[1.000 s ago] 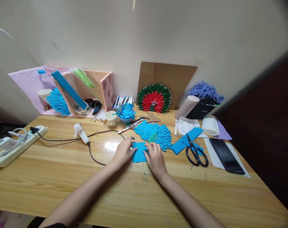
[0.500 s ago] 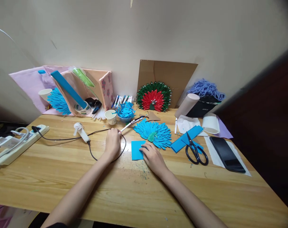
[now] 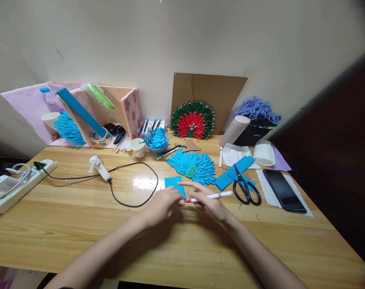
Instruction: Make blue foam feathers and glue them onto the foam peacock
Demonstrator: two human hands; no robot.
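Note:
My right hand [image 3: 211,204] grips a white marker [image 3: 222,195] with a red end, its index finger stretched out over a blue square sheet [image 3: 174,183]. My left hand [image 3: 163,204] is curled, its fingertips closed at the marker's red end; whether the red part is a cap I cannot tell. Both hands are low above the table, and they hide the sheet's lower edge. Just behind the sheet lies a fan of blue paper feathers [image 3: 197,163] with a green bird-shaped piece [image 3: 191,171] at its base.
To the right lie black-handled scissors [image 3: 245,188], blue strips [image 3: 223,180] and a phone [image 3: 283,190]. A glue gun [image 3: 100,168] with a looping black cord is on the left. Behind stand a paper cup [image 3: 137,147], a bowl of blue scraps [image 3: 156,147] and a red-green peacock [image 3: 192,122].
My left hand has come right and nearer from the pens behind, and a red-ended marker is now between both hands. My right hand has left the blue sheet's edge and holds the marker.

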